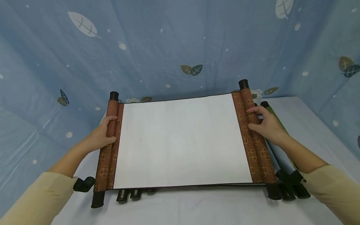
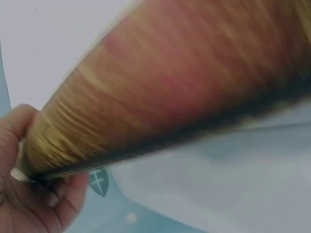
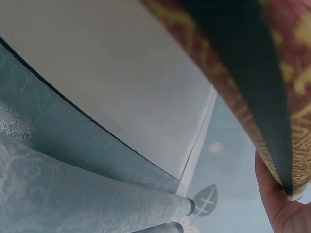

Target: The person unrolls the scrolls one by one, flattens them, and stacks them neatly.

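A hanging scroll with a blank white sheet is spread open between two rollers covered in orange-brown flowered brocade with black end knobs. Around its left roller my left hand curls, thumb and fingers on either side. At the other end, the upper half of the right roller is gripped by my right hand. Up close, the left wrist view has the brocade blurred, with the left hand at its far end. In the right wrist view, the right hand holds the red-and-gold roller.
Beneath the open scroll lie other scrolls; black knobs show below its lower left edge. On the right are a pale blue scroll and a green one. A blue leaf-print cloth hangs behind the white table.
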Demonstrator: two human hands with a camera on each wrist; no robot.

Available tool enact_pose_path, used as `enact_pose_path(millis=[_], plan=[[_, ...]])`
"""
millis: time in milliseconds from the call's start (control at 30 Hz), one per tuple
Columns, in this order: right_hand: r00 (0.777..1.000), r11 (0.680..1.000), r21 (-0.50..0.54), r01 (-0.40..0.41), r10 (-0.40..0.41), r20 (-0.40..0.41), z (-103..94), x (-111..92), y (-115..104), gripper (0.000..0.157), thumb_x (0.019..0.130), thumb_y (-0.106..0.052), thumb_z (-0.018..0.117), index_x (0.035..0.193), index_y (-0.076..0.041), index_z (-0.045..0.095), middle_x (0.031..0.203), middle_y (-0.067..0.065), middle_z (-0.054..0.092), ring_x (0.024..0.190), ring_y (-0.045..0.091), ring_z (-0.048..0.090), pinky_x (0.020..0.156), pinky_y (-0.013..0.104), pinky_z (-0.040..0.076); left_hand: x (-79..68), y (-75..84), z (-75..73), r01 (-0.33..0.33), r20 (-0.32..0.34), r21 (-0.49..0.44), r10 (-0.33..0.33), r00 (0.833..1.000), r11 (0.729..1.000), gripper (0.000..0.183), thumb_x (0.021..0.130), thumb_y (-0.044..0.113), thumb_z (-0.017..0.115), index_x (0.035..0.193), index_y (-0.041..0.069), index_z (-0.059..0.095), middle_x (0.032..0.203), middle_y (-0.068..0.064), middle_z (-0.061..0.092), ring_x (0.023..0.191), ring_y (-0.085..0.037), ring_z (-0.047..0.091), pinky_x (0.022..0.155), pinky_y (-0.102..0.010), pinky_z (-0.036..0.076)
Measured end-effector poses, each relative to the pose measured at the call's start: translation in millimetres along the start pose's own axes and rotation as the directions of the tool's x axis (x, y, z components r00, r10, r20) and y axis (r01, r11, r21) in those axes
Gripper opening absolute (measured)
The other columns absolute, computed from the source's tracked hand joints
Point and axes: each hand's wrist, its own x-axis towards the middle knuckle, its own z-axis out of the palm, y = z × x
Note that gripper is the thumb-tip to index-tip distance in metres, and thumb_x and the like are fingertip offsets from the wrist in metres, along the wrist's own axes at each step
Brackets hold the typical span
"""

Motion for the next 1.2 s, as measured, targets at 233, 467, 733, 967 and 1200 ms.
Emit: enact_pose_path(millis=[233, 467, 733, 967, 1200], plan=[[0.999, 0.999, 0.029, -0.036, 0.035, 0.018, 3.8, 3, -1, 0.051, 0.087, -0.002, 0.060, 0.134, -0.001, 0.039, 0.137, 0.031, 0.033, 0.099, 0.040, 0.050, 0.070, 0.038, 0.045, 8.4, -1.4, -2.8, 0.058, -0.015, 0.054, -0.057, 0.998, 0.997, 0.086, 0.083, 0.000, 0.055, 0.145, -0.006, -0.003, 0.131, -0.050, 0.021, 0.108, -0.057, 0.033, 0.071, -0.056, 0.039], [0.996, 0.999, -0.052, -0.013, 0.018, 0.092, 2.0, 10, -1, 0.050, 0.086, -0.003, 0.060, 0.131, 0.000, 0.039, 0.140, 0.029, 0.031, 0.115, 0.044, 0.042, 0.081, 0.053, 0.041, 17.2, -2.4, -4.1, 0.091, 0.045, 0.003, -0.091, 0.995, 0.996, 0.089, 0.087, -0.001, 0.053, 0.143, -0.008, -0.016, 0.134, -0.051, 0.019, 0.107, -0.058, 0.041, 0.079, -0.059, 0.037], [0.970, 0.994, -0.035, -0.101, 0.106, 0.218, 7.0, 28, 6, 0.051, 0.086, -0.005, 0.061, 0.131, -0.001, 0.038, 0.139, 0.032, 0.029, 0.111, 0.043, 0.043, 0.075, 0.047, 0.045, 21.1, -9.8, -4.2, 0.122, 0.115, -0.018, -0.119, 0.986, 0.992, 0.089, 0.088, 0.001, 0.051, 0.144, -0.005, -0.018, 0.111, -0.046, 0.043, 0.069, -0.038, 0.049, 0.062, -0.045, 0.038], [0.942, 0.988, -0.056, -0.146, 0.156, 0.298, 10.1, 35, 17, 0.054, 0.085, -0.004, 0.062, 0.131, 0.002, 0.035, 0.139, 0.034, 0.028, 0.065, 0.024, 0.040, 0.055, 0.034, 0.038, 32.1, -13.2, 7.6, 0.141, 0.172, 0.018, -0.142, 0.975, 0.990, 0.089, 0.085, 0.002, 0.049, 0.144, -0.004, -0.017, 0.054, -0.001, 0.043, 0.043, -0.012, 0.033, 0.049, -0.031, 0.033], [0.901, 0.977, -0.059, -0.206, 0.212, 0.378, 5.9, 39, 29, 0.058, 0.086, -0.002, 0.062, 0.134, 0.002, 0.030, 0.143, 0.036, 0.016, 0.072, 0.027, 0.039, 0.056, 0.036, 0.039, 41.6, -12.7, 21.6, 0.121, 0.176, -0.034, -0.113, 0.978, 0.992, 0.087, 0.086, 0.001, 0.049, 0.144, -0.007, -0.016, 0.116, -0.048, 0.043, 0.085, -0.040, 0.054, 0.074, -0.047, 0.042]])
